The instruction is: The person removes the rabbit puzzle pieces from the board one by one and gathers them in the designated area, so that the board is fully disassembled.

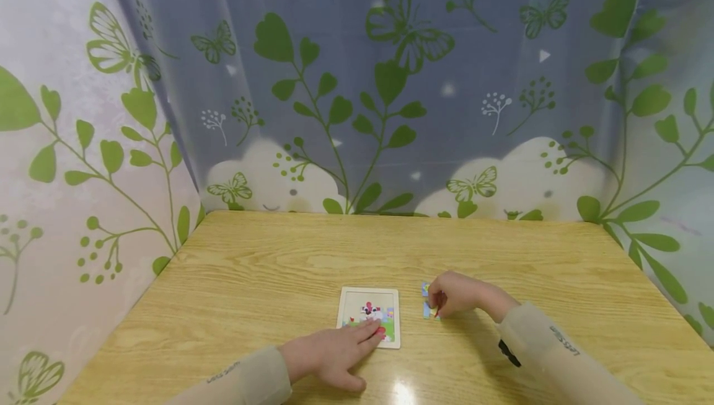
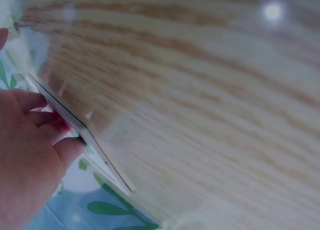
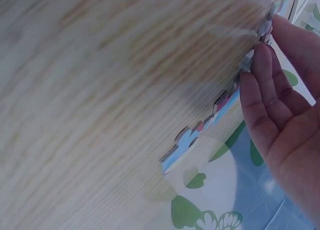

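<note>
A small square jigsaw tray (image 1: 396,312) with a pale rim lies on the wooden table, its lower part filled with a colourful picture. My left hand (image 1: 339,354) rests on that picture with its fingers extended, hiding part of it. To the right of the tray, my right hand (image 1: 460,293) pinches a jigsaw piece (image 3: 265,29) between thumb and fingertips, low over the table. Other loose pieces lie around those fingers: a blue one (image 1: 425,289) at the far side and a light-blue one (image 3: 183,144) in the right wrist view. The hand partly covers them.
The wood-grain table (image 1: 268,268) extends around the tray. Behind it hangs a blue-grey curtain (image 1: 346,113) printed with leaves and butterflies, and similar cloth hangs at both sides. A bright light reflection shows near the front edge.
</note>
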{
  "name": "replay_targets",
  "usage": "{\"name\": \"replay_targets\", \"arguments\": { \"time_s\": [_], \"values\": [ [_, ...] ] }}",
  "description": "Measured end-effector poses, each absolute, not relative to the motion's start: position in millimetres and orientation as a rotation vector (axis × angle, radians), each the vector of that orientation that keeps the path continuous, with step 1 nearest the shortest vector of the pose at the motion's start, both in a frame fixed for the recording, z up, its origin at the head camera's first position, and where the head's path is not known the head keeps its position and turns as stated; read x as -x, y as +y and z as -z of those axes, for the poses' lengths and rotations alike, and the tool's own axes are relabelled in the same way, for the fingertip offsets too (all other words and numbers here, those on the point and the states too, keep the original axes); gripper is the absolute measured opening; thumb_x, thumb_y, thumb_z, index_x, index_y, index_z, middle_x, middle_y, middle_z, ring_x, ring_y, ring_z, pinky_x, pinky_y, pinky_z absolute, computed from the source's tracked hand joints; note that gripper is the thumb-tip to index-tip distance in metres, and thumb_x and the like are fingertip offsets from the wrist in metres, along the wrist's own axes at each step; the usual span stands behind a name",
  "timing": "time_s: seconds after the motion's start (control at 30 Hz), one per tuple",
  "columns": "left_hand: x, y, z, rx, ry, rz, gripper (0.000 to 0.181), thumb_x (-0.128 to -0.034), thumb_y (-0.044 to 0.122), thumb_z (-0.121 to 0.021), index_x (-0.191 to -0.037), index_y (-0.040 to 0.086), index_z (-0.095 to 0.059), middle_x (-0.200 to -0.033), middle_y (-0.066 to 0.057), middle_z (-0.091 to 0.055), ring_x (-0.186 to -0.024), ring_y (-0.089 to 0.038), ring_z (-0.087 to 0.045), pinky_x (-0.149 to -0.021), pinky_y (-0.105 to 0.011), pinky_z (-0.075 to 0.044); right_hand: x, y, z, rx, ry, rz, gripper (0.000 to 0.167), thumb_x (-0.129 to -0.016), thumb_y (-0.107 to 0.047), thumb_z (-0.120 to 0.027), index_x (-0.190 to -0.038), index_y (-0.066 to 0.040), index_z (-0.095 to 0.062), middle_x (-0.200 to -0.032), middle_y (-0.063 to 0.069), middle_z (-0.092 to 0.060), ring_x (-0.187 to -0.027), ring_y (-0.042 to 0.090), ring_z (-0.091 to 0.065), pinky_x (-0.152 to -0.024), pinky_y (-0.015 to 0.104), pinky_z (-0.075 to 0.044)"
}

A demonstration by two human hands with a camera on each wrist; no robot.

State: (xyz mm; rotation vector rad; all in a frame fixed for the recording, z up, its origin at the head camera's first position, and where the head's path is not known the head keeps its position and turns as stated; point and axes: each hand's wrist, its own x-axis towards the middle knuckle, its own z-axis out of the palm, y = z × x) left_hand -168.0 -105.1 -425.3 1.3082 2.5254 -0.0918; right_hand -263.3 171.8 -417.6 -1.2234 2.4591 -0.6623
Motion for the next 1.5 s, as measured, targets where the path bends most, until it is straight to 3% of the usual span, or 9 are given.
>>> {"name": "replay_targets", "arguments": {
  "time_s": [0.5, 0.63, 0.93, 1.5],
  "values": [
    [168, -106, 426, -1.304, 2.539, 0.098, 0.072, -0.0859, 0.049, -0.043, -0.140, 0.007, -0.022, -0.145, -0.011, -0.014, -0.132, -0.017, -0.012, -0.102, -0.027, -0.022, 264, 174, 413, 1.135, 2.443, 0.757, 0.015, -0.068, 0.006, -0.067, -0.076, -0.006, -0.062, -0.074, -0.001, -0.057, -0.062, 0.006, -0.046, -0.057, 0.022, -0.043],
    [169, -105, 425, -1.315, 2.564, 0.106, 0.067, -0.0873, 0.044, -0.043, -0.139, 0.006, -0.025, -0.144, -0.012, -0.018, -0.131, -0.018, -0.016, -0.102, -0.026, -0.023, 265, 174, 414, 1.135, 2.461, 0.740, 0.016, -0.069, 0.006, -0.064, -0.078, -0.007, -0.062, -0.074, -0.003, -0.055, -0.063, 0.007, -0.044, -0.057, 0.023, -0.042],
    [171, -102, 428, -1.409, 2.664, 0.140, 0.058, -0.0872, 0.039, -0.046, -0.133, 0.005, -0.039, -0.138, -0.011, -0.032, -0.126, -0.019, -0.029, -0.098, -0.028, -0.031, 263, 165, 411, 1.182, 2.494, 0.716, 0.014, -0.072, 0.002, -0.066, -0.083, -0.006, -0.064, -0.081, -0.001, -0.060, -0.073, 0.010, -0.054, -0.065, 0.024, -0.047],
    [172, -100, 432, -1.530, 2.723, 0.231, 0.056, -0.0901, 0.041, -0.040, -0.130, 0.002, -0.042, -0.134, -0.011, -0.039, -0.123, -0.020, -0.034, -0.099, -0.029, -0.030, 266, 142, 411, 1.290, 2.497, 0.663, 0.016, -0.071, 0.006, -0.059, -0.083, -0.004, -0.063, -0.074, 0.000, -0.058, -0.065, 0.003, -0.047, -0.059, 0.020, -0.044]
  ]
}}
